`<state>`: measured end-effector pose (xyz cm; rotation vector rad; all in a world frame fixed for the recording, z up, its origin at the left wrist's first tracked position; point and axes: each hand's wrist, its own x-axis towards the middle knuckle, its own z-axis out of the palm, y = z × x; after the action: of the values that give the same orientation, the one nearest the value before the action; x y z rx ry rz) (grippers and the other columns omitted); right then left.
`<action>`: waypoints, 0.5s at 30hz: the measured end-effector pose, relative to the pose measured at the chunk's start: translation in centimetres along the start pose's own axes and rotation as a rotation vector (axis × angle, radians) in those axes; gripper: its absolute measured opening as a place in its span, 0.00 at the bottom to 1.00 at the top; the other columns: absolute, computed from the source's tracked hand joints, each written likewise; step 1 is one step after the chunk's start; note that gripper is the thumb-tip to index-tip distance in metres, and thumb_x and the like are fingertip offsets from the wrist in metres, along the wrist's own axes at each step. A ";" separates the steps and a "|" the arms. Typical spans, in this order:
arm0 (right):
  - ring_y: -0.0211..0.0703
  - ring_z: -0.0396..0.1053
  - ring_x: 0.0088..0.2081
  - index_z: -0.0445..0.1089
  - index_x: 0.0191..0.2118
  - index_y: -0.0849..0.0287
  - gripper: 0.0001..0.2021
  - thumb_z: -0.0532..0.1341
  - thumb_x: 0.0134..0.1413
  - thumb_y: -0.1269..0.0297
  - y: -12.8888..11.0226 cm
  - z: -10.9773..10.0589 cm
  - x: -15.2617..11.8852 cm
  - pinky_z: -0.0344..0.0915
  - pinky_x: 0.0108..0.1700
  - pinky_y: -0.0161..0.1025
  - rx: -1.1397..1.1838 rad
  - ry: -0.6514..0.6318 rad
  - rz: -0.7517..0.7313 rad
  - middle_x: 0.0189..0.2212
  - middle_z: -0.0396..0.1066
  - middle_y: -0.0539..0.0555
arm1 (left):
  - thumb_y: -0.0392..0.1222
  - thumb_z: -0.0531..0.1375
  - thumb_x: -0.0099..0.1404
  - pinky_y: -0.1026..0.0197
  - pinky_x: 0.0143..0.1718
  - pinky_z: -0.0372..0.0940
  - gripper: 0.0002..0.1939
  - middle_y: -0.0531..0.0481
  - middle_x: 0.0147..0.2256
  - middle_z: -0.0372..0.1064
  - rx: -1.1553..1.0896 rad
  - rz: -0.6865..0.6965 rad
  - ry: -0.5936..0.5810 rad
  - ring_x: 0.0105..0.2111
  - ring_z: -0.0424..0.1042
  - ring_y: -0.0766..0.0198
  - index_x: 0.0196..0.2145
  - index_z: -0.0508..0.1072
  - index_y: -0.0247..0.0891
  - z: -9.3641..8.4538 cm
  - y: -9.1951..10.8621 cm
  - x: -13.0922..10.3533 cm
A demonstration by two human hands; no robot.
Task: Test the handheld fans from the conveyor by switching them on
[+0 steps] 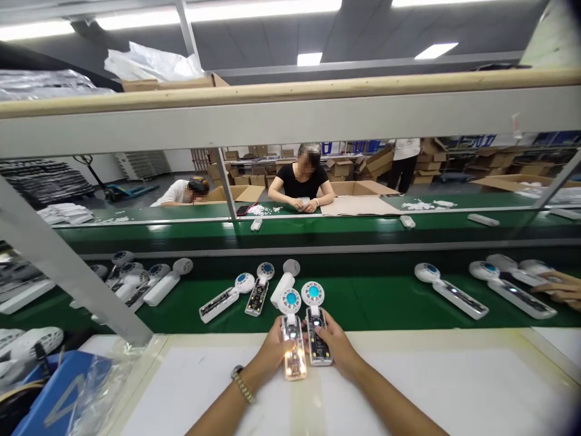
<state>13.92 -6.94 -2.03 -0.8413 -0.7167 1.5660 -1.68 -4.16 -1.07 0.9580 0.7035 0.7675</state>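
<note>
Gripping lit device (pixel 295 357), left hand (pixel 278 349), fingertips (perhaps curled) hidden behind.

Head view: from the wearer's own head, above the near edge of the white counter (pixel 408 387), facing forward and somewhat down. Close to the left hand (pixel 276 348) and right hand (pixel 338 345), low at centre; farther out across the green belt (pixel 363 303), beneath the shelf beam (pixel 290 124), towards the seated person (pixel 302 181). Wide in field, up to the ceiling lights (pixel 263 11).
</note>
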 end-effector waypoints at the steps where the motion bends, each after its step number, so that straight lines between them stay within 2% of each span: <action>1: 0.48 0.71 0.35 0.57 0.49 0.54 0.23 0.63 0.46 0.61 -0.1 -0.1 -0.1 0.68 0.34 0.45 -0.013 -0.007 -0.001 0.37 0.71 0.54 | 0.36 0.63 0.50 0.54 0.38 0.65 0.24 0.46 0.37 0.68 0.021 0.004 0.001 0.34 0.71 0.59 0.43 0.58 0.38 0.1 0.1 -0.1; 8: 0.51 0.70 0.40 0.58 0.49 0.52 0.23 0.63 0.46 0.59 -0.4 -0.3 -0.3 0.66 0.41 0.48 -0.090 0.013 -0.017 0.42 0.70 0.55 | 0.38 0.65 0.48 0.52 0.42 0.63 0.25 0.46 0.38 0.67 0.059 0.044 0.076 0.39 0.69 0.56 0.42 0.59 0.37 0.2 0.2 0.1; 13: 0.57 0.69 0.43 0.54 0.52 0.53 0.35 0.66 0.37 0.52 0.7 -0.4 -0.5 0.65 0.45 0.52 -0.128 0.086 -0.007 0.47 0.67 0.60 | 0.40 0.69 0.40 0.53 0.40 0.63 0.29 0.46 0.36 0.68 -0.043 0.121 0.173 0.36 0.70 0.56 0.40 0.61 0.39 -0.1 -0.8 0.1; 15: 0.60 0.69 0.44 0.52 0.54 0.52 0.38 0.65 0.35 0.48 1.7 -1.2 -0.7 0.67 0.43 0.52 -0.182 0.150 0.068 0.46 0.69 0.61 | 0.42 0.69 0.38 0.52 0.41 0.63 0.34 0.44 0.37 0.68 -0.018 0.178 0.205 0.38 0.70 0.53 0.43 0.61 0.39 -0.2 -1.4 -0.3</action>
<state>14.03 -7.84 -3.95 -1.1162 -0.7351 1.4949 -1.68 -4.80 -2.38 0.9427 0.7946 1.0374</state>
